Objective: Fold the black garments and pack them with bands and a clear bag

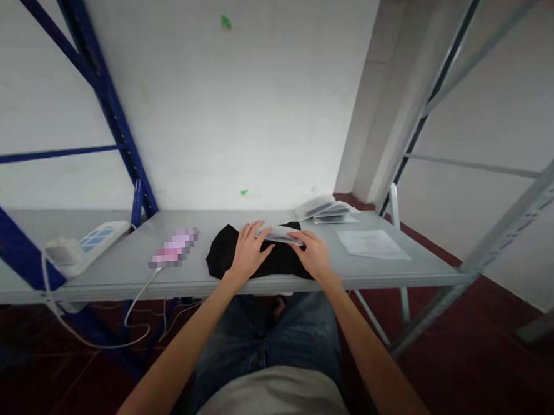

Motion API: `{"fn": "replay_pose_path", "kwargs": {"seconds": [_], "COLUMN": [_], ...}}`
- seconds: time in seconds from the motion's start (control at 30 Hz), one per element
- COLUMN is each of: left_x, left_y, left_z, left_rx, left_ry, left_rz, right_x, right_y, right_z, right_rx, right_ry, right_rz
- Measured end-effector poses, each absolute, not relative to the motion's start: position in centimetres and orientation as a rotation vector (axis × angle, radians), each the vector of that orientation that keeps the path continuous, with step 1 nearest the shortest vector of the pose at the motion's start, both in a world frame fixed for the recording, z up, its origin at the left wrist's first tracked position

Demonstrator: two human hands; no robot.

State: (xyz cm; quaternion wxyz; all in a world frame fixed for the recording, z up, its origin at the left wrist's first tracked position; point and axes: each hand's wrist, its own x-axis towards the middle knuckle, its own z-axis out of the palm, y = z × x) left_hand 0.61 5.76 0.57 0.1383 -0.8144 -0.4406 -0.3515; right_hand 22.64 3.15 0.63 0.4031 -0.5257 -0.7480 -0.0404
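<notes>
Black cloth (pixel 220 251) lies beneath; stacked packets (pixel 330 212) far right. Left hand (pixel 248 252) and right hand (pixel 314 253) pinch a pale sleeve (pixel 279 233), lengthwise left to right.

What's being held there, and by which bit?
A whitish packet-like thing: the left grip holds its left end, the right grip its right end.

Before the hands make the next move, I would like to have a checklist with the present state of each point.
1. Thin whitish flat packet touched by both left hand and right hand: ok.
2. Firm grip on the packet: cannot tell.
3. Crumpled black fabric resting on the grey tabletop: ok.
4. Pale rectangular sheet apart from the right hand: ok.
5. Thin white cable away from both hands: ok, it hangs over the front edge at the left.
6. Packet's contents readable: cannot tell.
</notes>
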Motion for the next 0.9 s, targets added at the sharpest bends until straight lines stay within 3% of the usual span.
{"fn": "replay_pose_path", "kwargs": {"seconds": [0.3,0.57,0.9], "left_x": [2.5,2.4,3.7], "left_y": [4.5,4.0,2.6], "left_z": [1.1,1.6,2.9], "left_rx": [-2.490,-2.485,-2.407], "left_ry": [-0.866,-1.089,-0.761], "left_rz": [-1.053,-1.032,-1.184], "right_x": [24.1,24.2,23.5], "right_y": [1.7,1.3,1.2], "right_z": [2.1,2.6,2.4], "right_rx": [-1.204,-1.192,-1.023], "right_ry": [-2.065,-2.092,-2.032], "right_rz": [-0.140,-0.160,-0.221]}}
